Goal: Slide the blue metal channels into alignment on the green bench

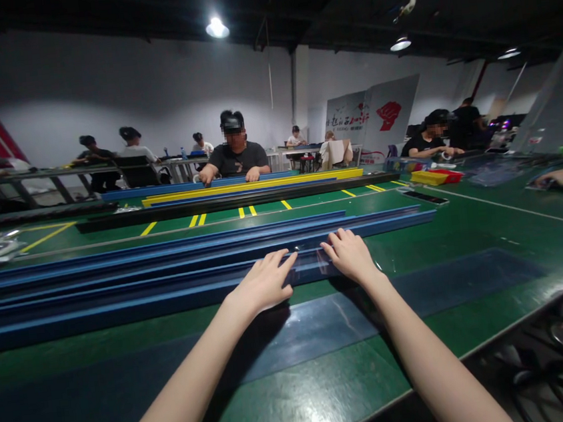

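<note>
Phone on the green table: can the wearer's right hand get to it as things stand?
Probably yes: the right hand could likely stretch forward to the phone; the low right ends of blue channels lie between, but nothing covers it.

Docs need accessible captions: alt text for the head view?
A person's left hand and right hand are near the right end of the nearest blue rail on a green table. A translucent strip lies flat nearer the camera; a co-worker is across the table, beyond a yellow rail.
</note>
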The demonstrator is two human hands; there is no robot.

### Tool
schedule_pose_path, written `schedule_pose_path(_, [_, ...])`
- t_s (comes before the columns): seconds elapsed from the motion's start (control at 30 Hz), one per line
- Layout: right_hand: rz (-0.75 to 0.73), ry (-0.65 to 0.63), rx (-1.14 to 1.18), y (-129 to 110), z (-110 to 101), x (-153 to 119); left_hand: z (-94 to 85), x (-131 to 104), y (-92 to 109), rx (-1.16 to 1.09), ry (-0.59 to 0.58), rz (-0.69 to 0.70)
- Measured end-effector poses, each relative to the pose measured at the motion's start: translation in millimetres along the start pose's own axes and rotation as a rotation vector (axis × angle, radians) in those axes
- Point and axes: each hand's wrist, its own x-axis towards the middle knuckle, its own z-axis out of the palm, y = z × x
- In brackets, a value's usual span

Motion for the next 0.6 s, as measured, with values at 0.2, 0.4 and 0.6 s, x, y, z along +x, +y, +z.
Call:
schedule_pose_path(0.2, [0.001, 0.045, -0.006, 1, 3, -1, 11.0, 3, -3, 0.022, 0.006, -0.009])
schedule_pose_path(0.4, [-0.148, 0.073, 0.164, -16, 0, -2, 20.1, 6, -8, 0.01, 0.002, -0.002])
schedule_pose_path(0.6, [-0.292, -0.001, 0.303, -28, 9, -4, 24.7, 6, -10, 0.019, 0.004, 0.004])
